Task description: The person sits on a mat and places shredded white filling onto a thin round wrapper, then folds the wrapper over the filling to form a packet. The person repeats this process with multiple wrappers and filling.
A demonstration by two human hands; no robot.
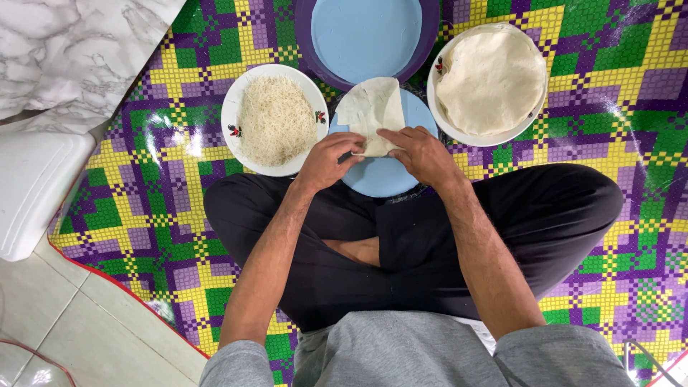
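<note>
Head view looks down on my crossed legs on a checked mat (143, 215) of yellow, green and purple. Ahead lies one big purple tray (430, 29) with a blue centre. Two white plates flank it: one plate (236, 107) of shredded white filling on my left, one plate (438, 107) stacked with round pastry sheets on my right. Between them sits one small blue board (380, 179), and on it a single folded pastry sheet (373, 107). My left hand (328, 159) curls its fingers closed onto the sheet's near corner. My right hand (423, 154) lies half open, forefinger stretched out flat and pressing the fold down beside it
</note>
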